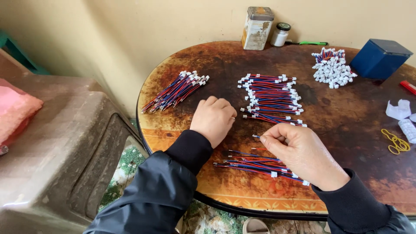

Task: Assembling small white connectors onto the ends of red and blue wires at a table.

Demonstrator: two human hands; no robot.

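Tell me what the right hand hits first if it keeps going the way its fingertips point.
The right hand points left, pinching a wire end. Going straight on, it would likely meet the left hand first, though depth is unclear.

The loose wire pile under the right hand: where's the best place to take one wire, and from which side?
Take one wire from the loose wire pile by its bare left tip, coming from the left. The tips fan apart there, while the right hand covers the white-plug ends. Pinch grip, as that hand already holds one wire.
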